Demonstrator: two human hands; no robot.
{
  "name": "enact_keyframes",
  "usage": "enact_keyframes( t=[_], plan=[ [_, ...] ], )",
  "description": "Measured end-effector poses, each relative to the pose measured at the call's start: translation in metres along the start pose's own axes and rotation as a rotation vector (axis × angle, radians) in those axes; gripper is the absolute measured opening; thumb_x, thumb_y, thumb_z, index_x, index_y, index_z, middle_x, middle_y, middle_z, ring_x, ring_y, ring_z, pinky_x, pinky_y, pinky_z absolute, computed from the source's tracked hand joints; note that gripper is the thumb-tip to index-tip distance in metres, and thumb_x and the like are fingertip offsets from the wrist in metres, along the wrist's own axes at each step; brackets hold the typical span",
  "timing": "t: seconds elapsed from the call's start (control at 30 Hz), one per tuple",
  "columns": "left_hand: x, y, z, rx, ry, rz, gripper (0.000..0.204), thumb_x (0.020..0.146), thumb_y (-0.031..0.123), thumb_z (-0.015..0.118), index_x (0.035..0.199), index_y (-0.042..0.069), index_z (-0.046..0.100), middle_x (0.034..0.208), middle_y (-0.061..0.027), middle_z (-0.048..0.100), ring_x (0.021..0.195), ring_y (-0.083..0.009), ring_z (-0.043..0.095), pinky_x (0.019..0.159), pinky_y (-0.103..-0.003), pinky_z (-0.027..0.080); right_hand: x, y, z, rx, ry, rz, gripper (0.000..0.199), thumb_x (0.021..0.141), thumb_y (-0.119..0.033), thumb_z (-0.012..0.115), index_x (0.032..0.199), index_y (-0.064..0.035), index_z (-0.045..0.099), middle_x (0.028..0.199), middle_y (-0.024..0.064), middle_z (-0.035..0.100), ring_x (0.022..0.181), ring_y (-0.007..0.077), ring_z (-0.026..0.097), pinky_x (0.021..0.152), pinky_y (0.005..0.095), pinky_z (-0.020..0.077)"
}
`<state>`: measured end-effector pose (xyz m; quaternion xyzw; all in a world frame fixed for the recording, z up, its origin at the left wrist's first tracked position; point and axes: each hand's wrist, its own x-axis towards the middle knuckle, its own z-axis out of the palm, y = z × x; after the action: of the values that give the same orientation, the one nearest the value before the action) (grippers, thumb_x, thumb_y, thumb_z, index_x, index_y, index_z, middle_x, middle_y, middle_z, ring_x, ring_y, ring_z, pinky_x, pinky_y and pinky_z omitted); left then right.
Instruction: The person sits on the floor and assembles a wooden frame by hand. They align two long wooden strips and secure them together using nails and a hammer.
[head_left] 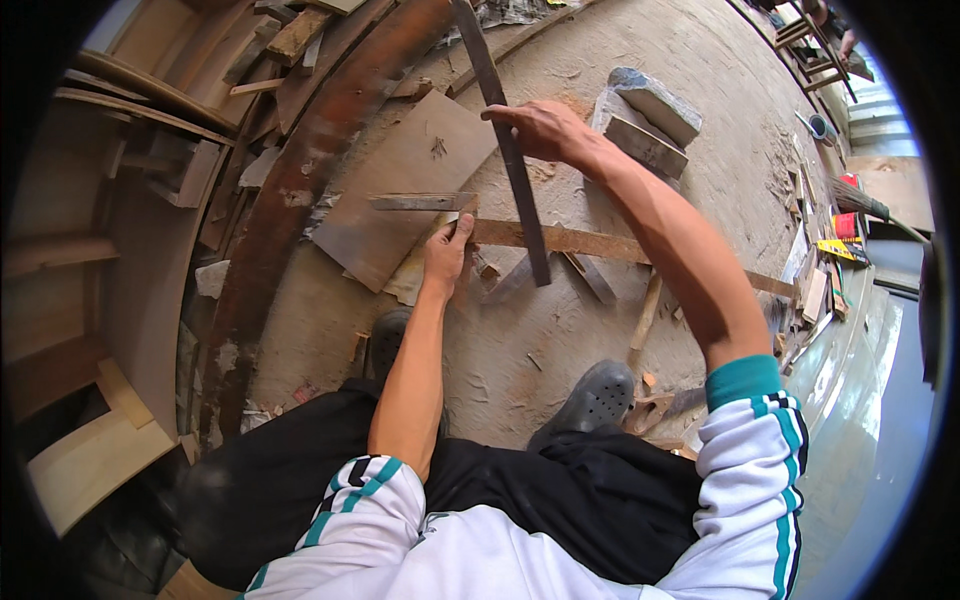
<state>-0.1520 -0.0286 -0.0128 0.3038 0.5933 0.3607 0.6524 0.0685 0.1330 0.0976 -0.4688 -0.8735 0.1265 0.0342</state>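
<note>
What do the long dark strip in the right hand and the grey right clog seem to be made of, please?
The long dark strip: probably wood, dull dark brown, judging by its flat, non-shiny face; metal remains possible. The grey right clog: likely moulded foam or rubber, matte, judging by its rounded, hole-dotted upper.

Narrow strip (515, 170): dark brown. Long bar (575, 239): rusty brown. Flat board (400, 190): plain grey-brown. Curved beam (330, 130): reddish brown, pale blotches. Clog (590, 400): grey, dark holes. Trousers (600, 480): black. Sleeve (735, 470): white, teal and black stripes; cuff (743, 382) teal. Small item near right rim (847, 227): red, perhaps some black.
</note>
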Motion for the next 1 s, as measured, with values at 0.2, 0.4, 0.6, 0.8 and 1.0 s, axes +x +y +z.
enact_keyframes(
  t=[0.2,0.4,0.6,0.8,1.0],
  plan=[
    [0.002,-0.010,-0.004,0.038,0.026,0.104,0.052,0.097,0.046,0.071,0.109,-0.004,0.074,0.093,-0.0006,0.071,0.084,-0.0074,0.059,0.077,-0.025,0.048,0.005,-0.012,0.077,0.549,-0.013,0.244,0.077,0.091,-0.033,0.067,0.155,-0.0054,0.035,0.107,0.0320,0.069,0.101,0.0422,0.069,0.090,0.0456,0.0543],
    [0.005,-0.007,-0.005,0.004,0.021,0.044,0.053,0.097,0.048,0.070,0.115,-0.001,0.074,0.103,-0.0009,0.072,0.092,-0.0092,0.059,0.085,-0.026,0.046,-0.020,-0.026,0.079,0.528,-0.587,0.566,0.074,0.086,-0.051,0.079,0.128,0.0084,0.064,0.111,0.0286,0.072,0.104,0.0312,0.070,0.092,0.0402,0.0535],
    [0.010,-0.010,-0.003,-0.007,-0.021,0.074,0.051,0.097,0.048,0.070,0.112,0.000,0.074,0.101,-0.0018,0.071,0.092,-0.0102,0.059,0.085,-0.027,0.046,-0.062,-0.049,0.100,0.985,-0.401,0.507,0.049,0.086,-0.040,0.080,0.103,0.0056,0.073,0.087,0.0155,0.072,0.081,0.0235,0.067,0.076,0.0370,0.0524],
    [0.007,-0.007,-0.003,-0.031,0.002,0.060,0.047,0.098,0.045,0.070,0.108,-0.001,0.073,0.091,-0.0016,0.070,0.078,-0.0095,0.060,0.069,-0.027,0.049,-0.040,-0.030,0.074,1.283,-0.190,0.561,0.028,0.097,-0.028,0.071,0.107,-0.0018,0.068,0.088,0.0030,0.066,0.077,0.0105,0.061,0.067,0.0290,0.0519],
    [0.008,-0.012,-0.012,-0.035,-0.038,0.019,0.051,0.096,0.048,0.072,0.111,0.000,0.072,0.092,-0.0021,0.070,0.075,-0.0097,0.062,0.064,-0.027,0.049,0.013,-0.050,0.071,1.430,-0.005,0.479,0.037,0.101,-0.018,0.066,0.126,0.0069,0.056,0.107,0.0124,0.068,0.087,0.0168,0.066,0.072,0.0301,0.0576]
  ],
)
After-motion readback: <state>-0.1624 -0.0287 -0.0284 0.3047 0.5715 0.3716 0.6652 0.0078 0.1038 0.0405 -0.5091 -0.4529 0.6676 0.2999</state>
